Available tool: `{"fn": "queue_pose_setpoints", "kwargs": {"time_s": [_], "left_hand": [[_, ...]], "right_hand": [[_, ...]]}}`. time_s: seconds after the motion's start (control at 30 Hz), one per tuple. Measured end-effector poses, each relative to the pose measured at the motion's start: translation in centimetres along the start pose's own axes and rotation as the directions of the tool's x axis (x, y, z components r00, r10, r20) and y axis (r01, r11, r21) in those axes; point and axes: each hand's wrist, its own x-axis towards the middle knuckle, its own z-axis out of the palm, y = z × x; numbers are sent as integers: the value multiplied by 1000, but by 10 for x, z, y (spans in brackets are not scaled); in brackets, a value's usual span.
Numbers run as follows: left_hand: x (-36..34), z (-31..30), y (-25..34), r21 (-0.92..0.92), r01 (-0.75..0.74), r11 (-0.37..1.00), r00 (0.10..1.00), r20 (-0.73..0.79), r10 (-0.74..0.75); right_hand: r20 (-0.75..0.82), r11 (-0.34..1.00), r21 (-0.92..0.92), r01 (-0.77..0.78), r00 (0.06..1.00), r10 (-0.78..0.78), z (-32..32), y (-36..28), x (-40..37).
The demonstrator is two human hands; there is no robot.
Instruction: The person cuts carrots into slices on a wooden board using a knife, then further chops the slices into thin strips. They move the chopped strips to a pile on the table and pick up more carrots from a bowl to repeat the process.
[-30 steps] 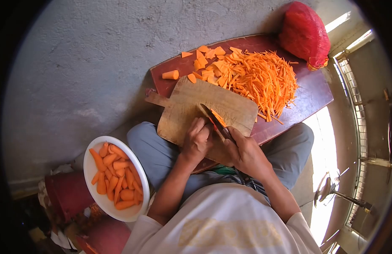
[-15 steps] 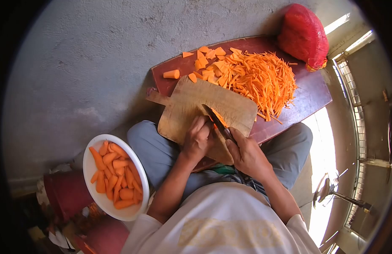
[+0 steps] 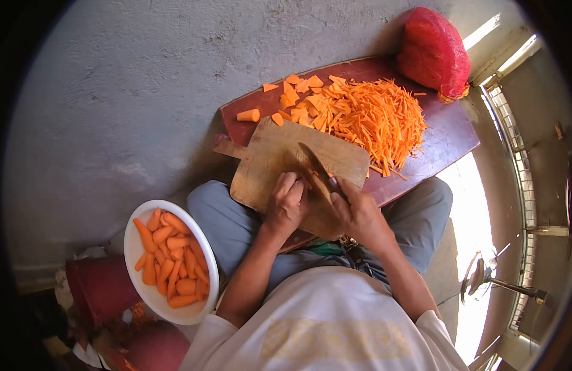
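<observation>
A kitchen knife (image 3: 315, 162) is gripped in my right hand (image 3: 362, 215), its dark blade slanting up and left over the wooden cutting board (image 3: 261, 157). My left hand (image 3: 288, 203) is closed on the board just left of the blade, fingers curled. A hint of orange shows at its fingertips, a carrot piece mostly hidden by the fingers. Beyond the board lies a large heap of carrot strips (image 3: 385, 120), with carrot slices (image 3: 310, 111) on its left side. One thick carrot chunk (image 3: 248, 115) rests near the table's left corner.
The board's far part overlaps a dark red table (image 3: 446, 133). At the back right stands a red mesh sack (image 3: 433, 52). On my left, a white basin (image 3: 133, 247) holds several peeled carrots (image 3: 168, 253). Dark red containers (image 3: 100, 287) are behind it. A fan (image 3: 480, 275) stands at right.
The knife has shifted slightly and its blade looks more upright on edge. The orange strip beside the blade no longer shows. My left hand has barely moved; the whole view shifted a little.
</observation>
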Motion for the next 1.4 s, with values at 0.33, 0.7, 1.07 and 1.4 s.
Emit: {"fn": "queue_pose_setpoints", "kwargs": {"time_s": [0.33,0.7,1.07,1.4], "left_hand": [[-4,-12,-6,132,63,989,996,-73,-53],[-4,-20,-5,44,123,991,992,-8,-123],[-3,-4,22,-165,116,979,992,62,-108],[66,-11,38,-109,54,993,992,122,-41]], "right_hand": [[138,991,87,-103,986,90,-14,-7,-11],[37,997,-48,-55,998,56,-46,48,26],[-174,992,-105,66,981,-83,-63,42,39],[200,705,-586,401,914,-353,-59,38,-20]]}}
